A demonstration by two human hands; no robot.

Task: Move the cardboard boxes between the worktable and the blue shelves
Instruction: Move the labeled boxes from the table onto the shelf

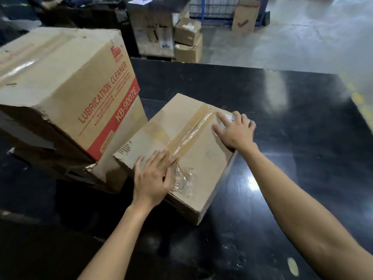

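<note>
A low, flat cardboard box (187, 138), sealed along its top with clear and brown tape, lies on the glossy black worktable (292, 158). My left hand (154, 177) rests flat on its near corner, fingers spread over the tape end. My right hand (235, 131) lies flat on its far right corner beside a white label. Neither hand wraps around an edge. To the left stands a large cardboard box (66, 91) printed "LUBRICATION CLEANER KB-900TE" in red, stacked on another carton (113, 174) and almost touching the flat box.
Beyond the table's far edge several cardboard boxes (187, 39) are piled on the concrete floor. A blue wire-mesh rack (218, 9) stands at the back, with a flat sheet of cardboard (245, 16) leaning on it. Yellow floor marking (361, 104) runs at right.
</note>
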